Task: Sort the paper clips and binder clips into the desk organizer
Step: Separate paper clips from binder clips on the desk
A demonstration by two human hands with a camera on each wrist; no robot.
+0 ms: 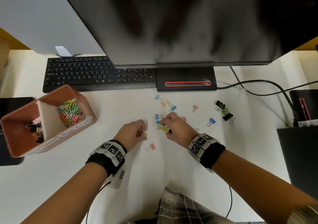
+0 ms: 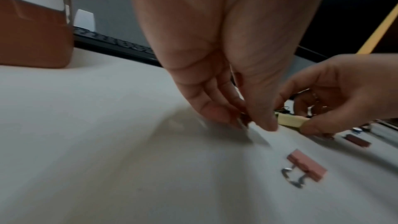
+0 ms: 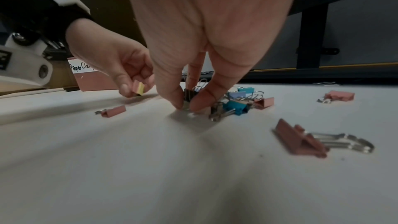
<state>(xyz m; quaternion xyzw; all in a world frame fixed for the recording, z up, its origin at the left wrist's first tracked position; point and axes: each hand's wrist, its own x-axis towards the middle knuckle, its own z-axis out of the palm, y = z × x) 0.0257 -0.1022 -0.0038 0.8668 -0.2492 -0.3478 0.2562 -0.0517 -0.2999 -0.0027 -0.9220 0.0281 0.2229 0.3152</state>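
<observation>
A terracotta desk organizer (image 1: 93, 118) stands at the left, with coloured paper clips (image 1: 71, 111) in its right compartment and black binder clips (image 1: 35, 129) in its left. My left hand (image 1: 143, 135) pinches small pink and yellow binder clips (image 3: 138, 88) just above the desk. Close to its right, my right hand (image 1: 166, 129) grips a yellow binder clip (image 1: 164, 129). In the right wrist view its fingertips (image 3: 178, 103) also pinch a dark clip (image 3: 189, 94) against the desk. Several loose binder clips lie around: pink (image 1: 151, 147), blue (image 1: 211, 121), black (image 1: 228, 117), teal (image 1: 173, 108).
A black keyboard (image 1: 96, 74) and the monitor base (image 1: 185, 80) lie behind the clips, under a large dark monitor (image 1: 172, 25). Cables (image 1: 266, 89) run off to the right toward black devices (image 1: 299, 154). A dark object (image 1: 10, 106) sits behind the organizer.
</observation>
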